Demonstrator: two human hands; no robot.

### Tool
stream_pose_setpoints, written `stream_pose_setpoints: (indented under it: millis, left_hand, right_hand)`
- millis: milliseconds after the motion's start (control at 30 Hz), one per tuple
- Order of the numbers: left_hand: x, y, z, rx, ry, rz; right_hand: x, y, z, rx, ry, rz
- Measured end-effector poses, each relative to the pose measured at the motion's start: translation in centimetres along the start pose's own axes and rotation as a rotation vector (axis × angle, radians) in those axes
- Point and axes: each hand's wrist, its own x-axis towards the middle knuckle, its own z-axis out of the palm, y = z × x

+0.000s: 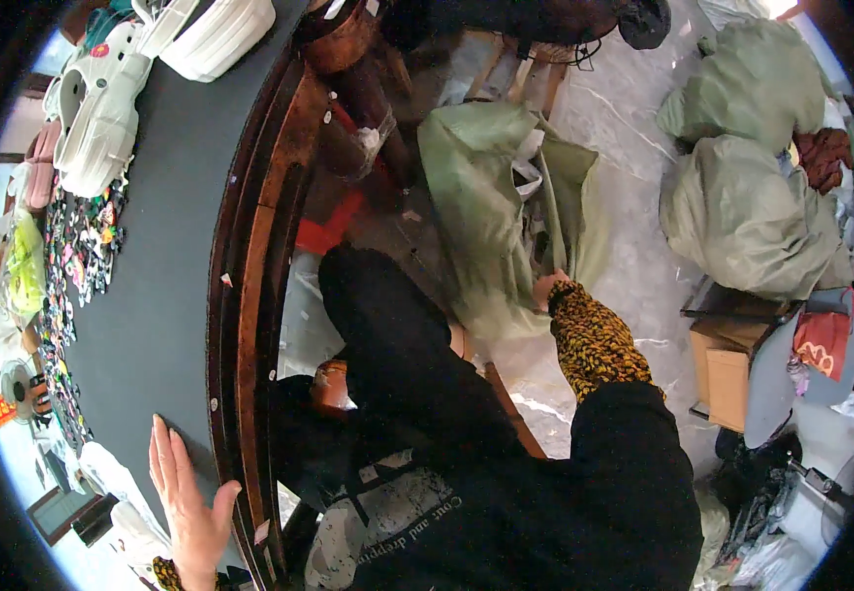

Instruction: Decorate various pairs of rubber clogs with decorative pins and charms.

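Observation:
My left hand [189, 507] lies flat near the edge of the dark grey tabletop [171, 325], fingers stretched out and nothing in them. To the right, my right hand [547, 289] reaches down to a large green woven sack [481, 212] on the floor. Its fingers close on the near rim of the sack's mouth and are partly hidden by the cloth. Some white wrapping [527, 175] shows inside the sack; its other contents are too dark to make out.
White clogs [102, 118] stand at the table's far left, above many small colourful charms [77, 246]. The table has a brown wooden edge [259, 256]. More full green sacks [752, 212] sit at right, with a cardboard box [724, 379] and a red bag [821, 345] nearby.

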Motion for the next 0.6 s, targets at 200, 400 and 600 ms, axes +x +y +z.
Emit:
stream_pose_setpoints:
  millis: [200,400,600]
  left_hand:
    - [-0.6,-0.4,1.1,-0.005,0.037,-0.03]
    - [-0.9,-0.1,1.7,0.07,0.067,-0.038]
    - [-1.0,-5.1,3.8,-0.131,0.236,0.103]
  right_hand:
    - [10.0,2.6,10.0,-1.015,0.094,1.036]
    - [23.3,6.9,20.0,-1.802,0.279,1.307]
    - [-9.7,10.6,-4.0,-1.165,0.413,1.151]
